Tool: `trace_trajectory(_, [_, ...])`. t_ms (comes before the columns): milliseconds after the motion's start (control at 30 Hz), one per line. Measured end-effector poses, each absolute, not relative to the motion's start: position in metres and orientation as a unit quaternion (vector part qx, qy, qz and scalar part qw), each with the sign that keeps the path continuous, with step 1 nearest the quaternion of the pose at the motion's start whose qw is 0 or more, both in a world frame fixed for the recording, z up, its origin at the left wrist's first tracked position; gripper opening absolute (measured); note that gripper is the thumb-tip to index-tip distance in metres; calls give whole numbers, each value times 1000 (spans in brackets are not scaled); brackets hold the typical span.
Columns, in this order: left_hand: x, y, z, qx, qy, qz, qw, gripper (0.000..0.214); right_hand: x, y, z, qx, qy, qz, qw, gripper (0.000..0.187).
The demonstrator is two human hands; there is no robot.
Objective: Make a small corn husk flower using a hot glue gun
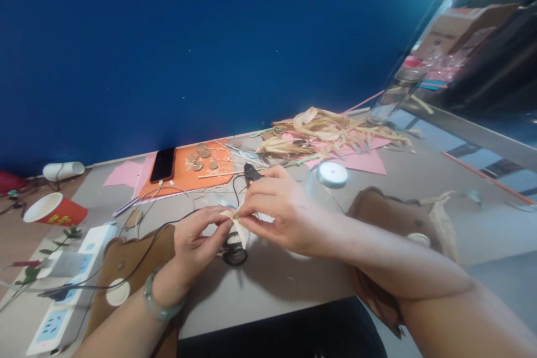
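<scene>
Between both hands is a small cream strip of what looks like dried corn husk [240, 230], with one pointed end hanging down. My left hand [196, 238] pinches its left side between thumb and fingers. From the right, my right hand [279, 210] pinches the same piece near its top, the fingertips of both hands almost meeting. Black-handled scissors [235, 257] lie on the table right below the strip, partly covered by it. Just behind my right hand, a black glue gun [251, 173] is partly hidden by the fingers.
Dried husks [319, 131] are heaped on pink paper at the back. A ribbon spool [331, 173] sits right of my hand. An orange sheet [184, 176] bears small discs and a phone [163, 165]. Leftward are a power strip [62, 302], cables and a paper cup [56, 210].
</scene>
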State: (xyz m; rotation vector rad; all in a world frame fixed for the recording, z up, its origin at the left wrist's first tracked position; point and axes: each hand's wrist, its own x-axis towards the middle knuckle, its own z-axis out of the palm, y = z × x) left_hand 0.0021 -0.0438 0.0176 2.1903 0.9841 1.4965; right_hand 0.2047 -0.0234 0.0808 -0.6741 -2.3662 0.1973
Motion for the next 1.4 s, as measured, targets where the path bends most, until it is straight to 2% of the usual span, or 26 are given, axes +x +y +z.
trace_trajectory(667, [2,-44,19,772,344,510,159,10,203,-23,79,-268,-904,113,313,20])
trace_trajectory(1400, [1,-44,17,773,343,509,161,12,202,-22,78,-237,-901,125,341,13])
